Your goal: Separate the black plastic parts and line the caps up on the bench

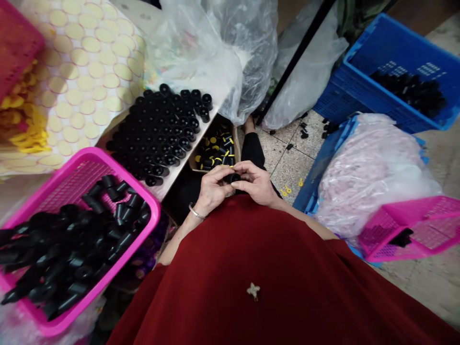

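Far left, we list yellow pieces; below them, one pink basket heaped with loose black parts. Next, many upright black cylinders, in close rows on the counter. Beside the counter, lower, one box of black and yellow bits. Centre: our left hand and right hand, together, fingertips of both clamped on one small black piece, just before our dark red top. Right: one clear bag of pale contents; one blue crate, black pieces inside; one smaller pink basket, lying near the bag.
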`<state>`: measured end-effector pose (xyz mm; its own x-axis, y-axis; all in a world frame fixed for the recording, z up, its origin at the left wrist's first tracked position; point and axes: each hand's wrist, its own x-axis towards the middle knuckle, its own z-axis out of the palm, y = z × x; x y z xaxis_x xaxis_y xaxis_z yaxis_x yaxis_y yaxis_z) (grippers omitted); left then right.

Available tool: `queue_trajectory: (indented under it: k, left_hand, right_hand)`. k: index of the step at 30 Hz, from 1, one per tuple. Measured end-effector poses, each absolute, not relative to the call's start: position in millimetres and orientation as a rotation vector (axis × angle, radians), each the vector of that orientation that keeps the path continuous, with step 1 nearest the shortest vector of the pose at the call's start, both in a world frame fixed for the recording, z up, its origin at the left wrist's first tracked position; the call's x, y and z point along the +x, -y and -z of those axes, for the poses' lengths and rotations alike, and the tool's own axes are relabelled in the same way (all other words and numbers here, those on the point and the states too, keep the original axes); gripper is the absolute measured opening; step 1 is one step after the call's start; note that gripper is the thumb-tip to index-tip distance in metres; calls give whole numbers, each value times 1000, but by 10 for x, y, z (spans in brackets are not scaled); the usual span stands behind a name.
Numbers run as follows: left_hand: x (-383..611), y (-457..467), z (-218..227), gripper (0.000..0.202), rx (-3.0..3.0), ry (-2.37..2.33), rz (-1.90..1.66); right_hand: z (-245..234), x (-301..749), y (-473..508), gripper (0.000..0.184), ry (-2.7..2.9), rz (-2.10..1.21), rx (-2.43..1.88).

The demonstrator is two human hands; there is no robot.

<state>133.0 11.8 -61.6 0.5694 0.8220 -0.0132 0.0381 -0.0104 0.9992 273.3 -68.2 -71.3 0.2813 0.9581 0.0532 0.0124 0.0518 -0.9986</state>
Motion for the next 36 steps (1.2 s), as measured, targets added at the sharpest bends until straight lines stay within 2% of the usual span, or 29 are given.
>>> queue_trajectory:
  k: [8,12,16,21,26,32,36]
  left_hand:
    - [1060,-12,610,26,1666,-1019,-944]
    - [662,101,351,30,1958,-1193,-936]
    - [86,103,16,18,2113,-1605,-1015]
    - [-692,-135,-177,19,1941,-2138,-762]
    - [-1254,-153,-292,21,1309,-2481,-835]
    - [-1359,-16,-236,21,1150,-2372,-828]
    - [-1311,-26,-171,28,1224,-2333,-725]
  right_hand:
    - [688,2568,474,38,1340,-928,-1197]
    - [736,2372,218,34,1480,-867,-1090]
    - [944,2067,-85,36,1693,-793,-972]
    - [1198,1644,-333,29,1911,-663,-902]
    - [1282,1410,-399,27,1912,-612,-877]
    - [1330,1313,-453,7,1910,-577,-915]
    - [1308,1289,-476,13,1974,-569,-930]
